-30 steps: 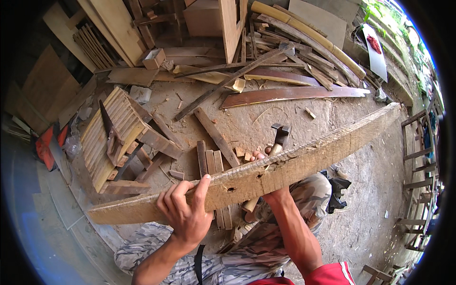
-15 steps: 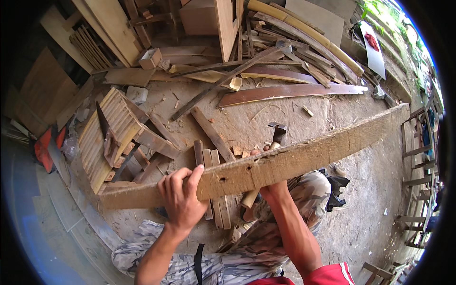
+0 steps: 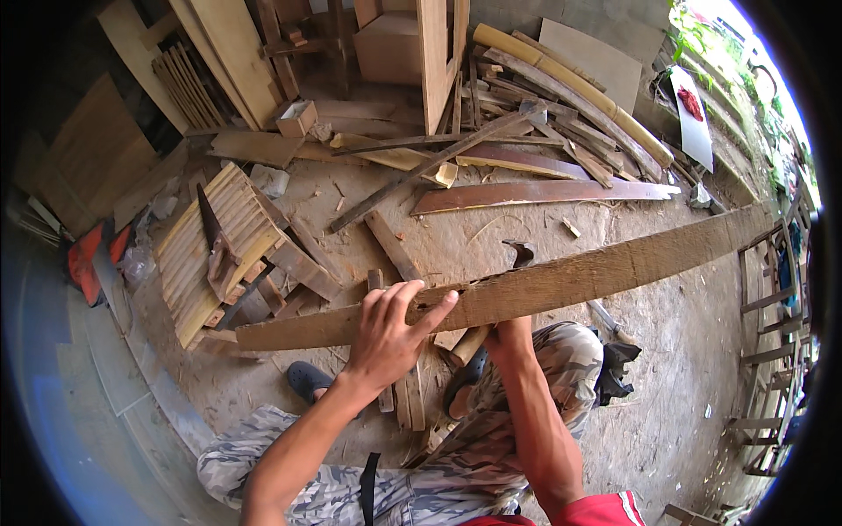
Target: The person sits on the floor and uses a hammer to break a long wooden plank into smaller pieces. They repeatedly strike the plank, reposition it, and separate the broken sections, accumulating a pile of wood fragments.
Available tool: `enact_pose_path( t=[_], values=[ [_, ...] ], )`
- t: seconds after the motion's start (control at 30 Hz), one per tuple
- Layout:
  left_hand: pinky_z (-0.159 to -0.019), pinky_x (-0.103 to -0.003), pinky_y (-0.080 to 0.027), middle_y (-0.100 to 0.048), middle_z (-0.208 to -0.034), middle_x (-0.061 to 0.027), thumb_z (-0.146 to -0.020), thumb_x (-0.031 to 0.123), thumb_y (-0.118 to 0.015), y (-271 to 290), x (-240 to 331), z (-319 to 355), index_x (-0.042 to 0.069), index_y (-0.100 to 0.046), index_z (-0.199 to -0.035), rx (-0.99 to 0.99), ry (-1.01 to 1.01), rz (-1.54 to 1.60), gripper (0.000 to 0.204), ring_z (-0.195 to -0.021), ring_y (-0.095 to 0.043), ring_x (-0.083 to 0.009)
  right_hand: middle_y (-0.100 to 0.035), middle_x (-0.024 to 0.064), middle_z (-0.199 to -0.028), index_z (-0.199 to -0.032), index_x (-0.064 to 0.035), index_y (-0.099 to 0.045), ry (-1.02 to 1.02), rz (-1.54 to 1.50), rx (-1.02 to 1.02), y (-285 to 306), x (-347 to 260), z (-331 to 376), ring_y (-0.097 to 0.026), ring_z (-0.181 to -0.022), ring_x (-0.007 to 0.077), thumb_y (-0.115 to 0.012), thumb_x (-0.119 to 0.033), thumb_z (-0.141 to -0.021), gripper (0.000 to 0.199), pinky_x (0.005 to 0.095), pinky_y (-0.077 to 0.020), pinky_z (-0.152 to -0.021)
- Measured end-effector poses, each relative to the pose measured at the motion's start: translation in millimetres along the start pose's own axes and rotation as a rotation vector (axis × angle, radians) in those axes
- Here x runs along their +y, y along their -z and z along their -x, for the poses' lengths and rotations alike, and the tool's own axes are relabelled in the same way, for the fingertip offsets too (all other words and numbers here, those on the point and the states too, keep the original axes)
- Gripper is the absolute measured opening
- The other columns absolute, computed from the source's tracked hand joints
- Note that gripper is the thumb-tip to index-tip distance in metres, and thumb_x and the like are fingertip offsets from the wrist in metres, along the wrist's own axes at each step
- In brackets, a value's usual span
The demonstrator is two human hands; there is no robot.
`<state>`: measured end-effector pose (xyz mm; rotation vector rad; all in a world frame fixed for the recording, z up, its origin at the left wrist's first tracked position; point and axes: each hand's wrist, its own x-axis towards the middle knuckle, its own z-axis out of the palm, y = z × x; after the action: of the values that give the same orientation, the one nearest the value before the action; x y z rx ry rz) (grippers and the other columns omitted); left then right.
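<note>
A long, rough wooden plank (image 3: 561, 285) is held up slantwise across my lap, its right end farther away. My left hand (image 3: 395, 329) grips it left of the middle, fingers over the top edge and thumb on the face next to a dark hole. My right hand (image 3: 506, 333) is behind the plank, its fingers hidden. A hammer also passes behind there: its head (image 3: 519, 252) shows above the top edge and the end of its wooden handle (image 3: 469, 346) below, beside my right hand, which appears closed around it.
A slatted wooden piece (image 3: 215, 250) with a handsaw (image 3: 217, 250) on it lies at left. Wood strips (image 3: 408, 394) lie by my feet. Scrap timber and bamboo (image 3: 570, 96) are piled at the back. A knife-like tool (image 3: 614, 322) lies right of my knee.
My left hand has slid right along the plank, up to the hole. The plank's left end has risen and shifted right; the hammer head shows less above it.
</note>
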<state>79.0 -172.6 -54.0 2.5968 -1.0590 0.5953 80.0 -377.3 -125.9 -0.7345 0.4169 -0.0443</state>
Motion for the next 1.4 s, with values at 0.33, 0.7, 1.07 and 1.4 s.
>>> enact_pose_path(
  t=[0.33, 0.7, 1.07, 1.4],
  values=[
    [-0.095, -0.05, -0.046, -0.05, -0.133, -0.0156, -0.077, 0.022, -0.075, -27.6, 4.0, -10.0, 0.013, -0.041, -0.145, 0.045, 0.173, 0.148, 0.076, -0.115, -0.055, -0.0376, -0.065, 0.0078, -0.099, -0.107, -0.0019, -0.059, 0.233, 0.148, 0.076, -36.9, -11.0, -5.3, -0.064, -0.086, 0.0171, -0.061, -0.012, -0.092, 0.018, 0.0305, -0.0536, -0.074],
    [-0.077, -0.043, -0.055, -0.066, -0.106, -0.0195, -0.069, 0.023, -0.069, -33.0, -45.7, -7.9, 0.003, -0.048, -0.131, 0.343, 0.42, 0.642, 0.069, -0.091, -0.068, -0.0357, -0.06, 0.0213, -0.111, -0.112, 0.0034, -0.043, 0.056, 0.002, -0.069, -88.7, -26.6, 24.0, -0.067, -0.088, 0.0276, -0.064, 0.002, -0.087, 0.032, 0.0366, -0.0608, -0.083],
    [-0.081, -0.031, -0.049, -0.056, -0.109, -0.0083, -0.083, 0.009, -0.057, -14.6, -70.9, 43.8, 0.001, -0.041, -0.129, 0.508, 0.695, 1.079, 0.049, -0.093, -0.056, -0.0143, -0.053, 0.0018, -0.073, -0.116, -0.0027, -0.051, 0.049, 0.705, -0.21, -79.7, -16.5, 46.3, -0.053, -0.051, 0.0103, -0.065, -0.014, -0.093, 0.029, 0.0276, -0.0441, -0.044],
    [-0.095, -0.032, -0.044, -0.06, -0.119, -0.0096, -0.093, 0.016, -0.059, -13.8, -79.8, 73.5, -0.001, -0.046, -0.133, 0.675, 0.739, 1.18, 0.045, -0.107, -0.057, -0.0173, -0.065, 0.0261, -0.09, -0.128, 0.0032, -0.049, 0.501, 1.106, -0.398, -100.8, -13.4, 48.0, -0.067, -0.077, 0.0376, -0.066, -0.018, -0.09, 0.046, 0.0415, -0.0506, -0.069]
  ],
)
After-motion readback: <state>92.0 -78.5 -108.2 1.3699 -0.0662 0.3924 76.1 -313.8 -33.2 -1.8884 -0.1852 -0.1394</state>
